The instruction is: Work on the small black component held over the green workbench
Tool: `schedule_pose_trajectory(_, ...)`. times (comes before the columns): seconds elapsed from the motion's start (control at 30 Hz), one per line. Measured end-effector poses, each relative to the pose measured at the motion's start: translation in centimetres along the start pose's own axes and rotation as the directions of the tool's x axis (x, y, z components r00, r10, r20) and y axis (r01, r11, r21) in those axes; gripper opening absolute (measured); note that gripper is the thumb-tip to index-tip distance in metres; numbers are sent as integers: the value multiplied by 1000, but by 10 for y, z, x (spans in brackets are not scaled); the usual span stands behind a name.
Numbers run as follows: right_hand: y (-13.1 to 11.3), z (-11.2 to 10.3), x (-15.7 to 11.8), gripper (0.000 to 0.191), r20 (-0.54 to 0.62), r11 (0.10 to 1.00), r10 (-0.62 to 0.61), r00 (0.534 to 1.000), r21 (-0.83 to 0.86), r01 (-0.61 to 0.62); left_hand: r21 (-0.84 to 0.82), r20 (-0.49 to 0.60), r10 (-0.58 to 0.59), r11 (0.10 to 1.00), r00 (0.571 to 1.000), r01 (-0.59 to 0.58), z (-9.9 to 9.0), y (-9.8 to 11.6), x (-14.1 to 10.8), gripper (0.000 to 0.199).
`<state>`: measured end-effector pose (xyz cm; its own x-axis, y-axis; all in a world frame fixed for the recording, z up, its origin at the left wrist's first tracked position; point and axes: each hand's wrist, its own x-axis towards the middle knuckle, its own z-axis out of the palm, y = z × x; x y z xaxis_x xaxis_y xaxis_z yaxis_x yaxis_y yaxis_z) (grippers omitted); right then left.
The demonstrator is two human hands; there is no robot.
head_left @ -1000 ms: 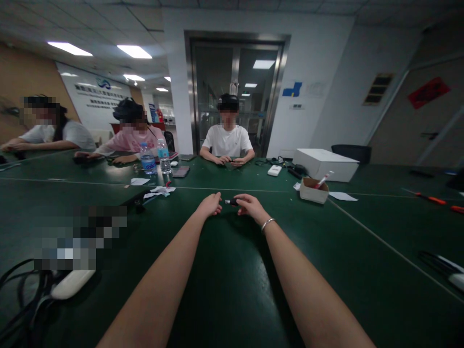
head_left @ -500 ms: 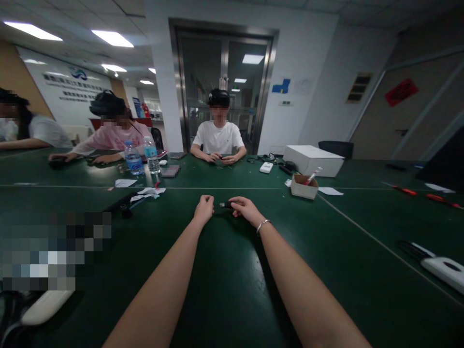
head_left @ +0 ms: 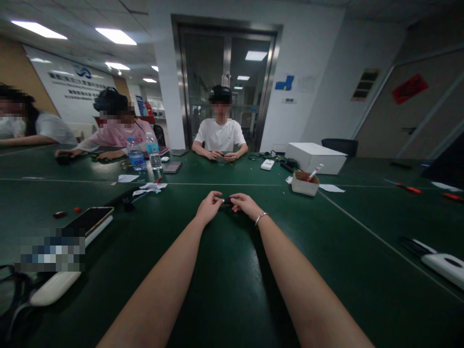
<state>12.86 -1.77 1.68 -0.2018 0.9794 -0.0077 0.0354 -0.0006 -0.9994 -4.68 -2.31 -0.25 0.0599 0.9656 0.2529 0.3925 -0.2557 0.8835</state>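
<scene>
My right hand point(head_left: 249, 207) pinches a small black USB flash drive point(head_left: 227, 200) over the green table point(head_left: 232, 270). The drive's silver plug points left, towards my left hand point(head_left: 209, 209). My left fingers are closed right at that plug end; whether they grip the plug or some small piece is hidden. Both forearms reach forward, and a bracelet point(head_left: 261, 219) sits on my right wrist.
A phone point(head_left: 89, 220) lies on the left, near a white device point(head_left: 58, 287). Ahead on the right stand a small open carton point(head_left: 305, 184) and a white box point(head_left: 315, 157). Two bottles point(head_left: 136, 155) stand ahead left. A person point(head_left: 220, 135) sits opposite; others sit left.
My left hand has moved right and now meets the plug end of the USB flash drive, closing the earlier gap. The right hand still holds the drive. The view has shifted slightly.
</scene>
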Motion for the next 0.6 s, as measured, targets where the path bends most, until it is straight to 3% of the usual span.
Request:
schedule_pose_trajectory(0.17, -1, 8, -3, 6, -87, 998, -14, 996, -63, 9, -102, 59, -74, 992, 996, 80, -1, 6, -1, 35)
schedule_pose_trajectory(0.27, -4, 7, -15, 7, -71, 996, -36, 997, -81, 31, -13, 61, -119, 993, 991, 120, -9, 17, -10, 49)
schedule_pose_trajectory(0.37, -8, -5, -29, 8, -19, 997, -5, 1000, -71, 3, 253, 72, 6, 967, 997, -24, -22, 39, -37, 60)
schedule_pose_trajectory(0.47, -11, -21, -44, 8, -5, 996, 57, 998, -65, -57, 319, 275, 95, 930, 957, -184, -35, 76, -92, 48)
schedule_pose_trajectory(0.5, -11, -25, -48, 9, -2, 996, 63, 998, -67, -63, 309, 403, 76, 927, 912, -214, -40, 90, -117, 36)
schedule_pose_trajectory(0.53, -11, -28, -52, 9, -1, 995, 67, 998, -67, -67, 296, 554, 28, 928, 832, -228, -45, 103, -144, 26)
schedule_pose_trajectory(0.6, -8, -30, -58, 7, 0, 997, 56, 998, -47, -56, 289, 815, -149, 942, 560, -169, -59, 123, -202, 22)
